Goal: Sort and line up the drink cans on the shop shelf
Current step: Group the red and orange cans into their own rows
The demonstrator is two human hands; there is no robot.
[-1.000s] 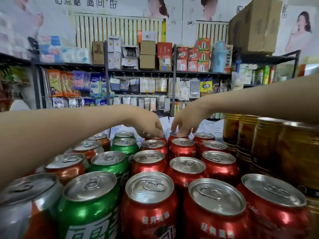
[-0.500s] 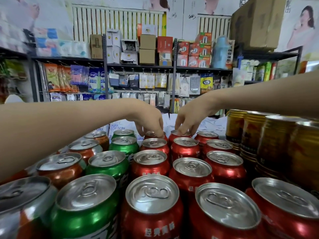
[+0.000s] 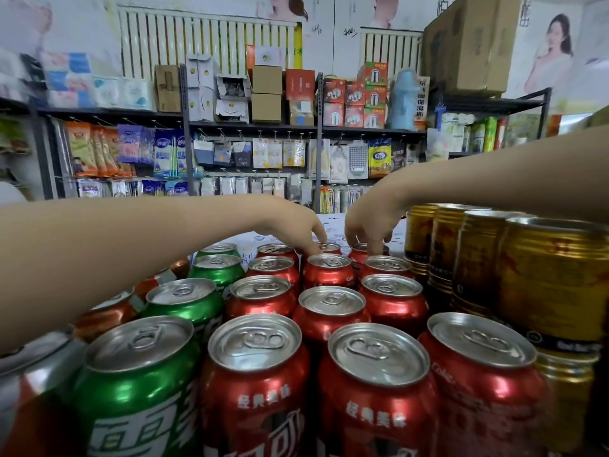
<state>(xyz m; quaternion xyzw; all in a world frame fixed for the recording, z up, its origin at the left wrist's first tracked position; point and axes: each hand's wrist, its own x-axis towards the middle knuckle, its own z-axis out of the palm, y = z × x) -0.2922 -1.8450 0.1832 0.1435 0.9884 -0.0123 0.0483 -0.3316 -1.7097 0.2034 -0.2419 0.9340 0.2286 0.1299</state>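
Note:
Red cans [image 3: 333, 305] stand in three rows running away from me, with a row of green cans [image 3: 184, 298] to their left. My left hand [image 3: 296, 230] reaches over them, and its curled fingertips hold the rim of the farthest red can of the middle row [image 3: 331, 248]. My right hand [image 3: 367, 225] grips from above the top of the farthest red can of the right row [image 3: 361, 250], which it mostly covers. Both forearms stretch across the cans.
Tall gold cans [image 3: 553, 278] stand stacked along the right, close under my right forearm. Orange cans [image 3: 108, 315] sit at the left, partly hidden by my left arm. Shelves of packaged goods [image 3: 257, 156] and cardboard boxes [image 3: 468, 44] fill the background across the aisle.
Both hands have shifted one row to the right: the left from the first red row's far can to the middle one, the right from the middle to the right row.

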